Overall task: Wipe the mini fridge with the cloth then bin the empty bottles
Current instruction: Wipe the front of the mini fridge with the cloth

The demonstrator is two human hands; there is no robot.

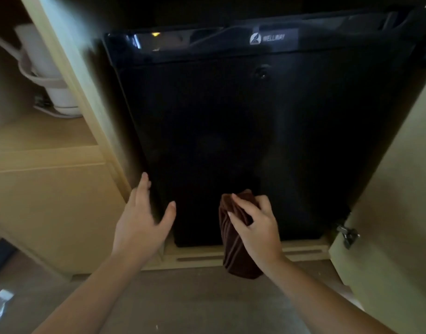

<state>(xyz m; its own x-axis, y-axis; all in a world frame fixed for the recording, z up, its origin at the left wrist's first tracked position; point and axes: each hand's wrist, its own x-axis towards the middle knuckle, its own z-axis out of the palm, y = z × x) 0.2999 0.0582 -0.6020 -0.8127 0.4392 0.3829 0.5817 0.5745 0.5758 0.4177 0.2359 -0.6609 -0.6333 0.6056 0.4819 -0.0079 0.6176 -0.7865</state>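
A black mini fridge (243,121) stands inside a pale wooden cabinet, its door closed and a logo badge near the top. My right hand (255,225) grips a dark brown cloth (233,249) and presses it against the lower part of the fridge door; the cloth hangs down below the hand. My left hand (142,218) is spread with fingers apart at the fridge's lower left edge, touching the side of the door. No bottles are visible.
The cabinet door (395,213) stands swung out on the right, with a metal hinge (346,235). A shelf at the left holds a white kettle-like appliance (45,75). A crumpled clear wrapper (0,307) lies on the floor at the lower left.
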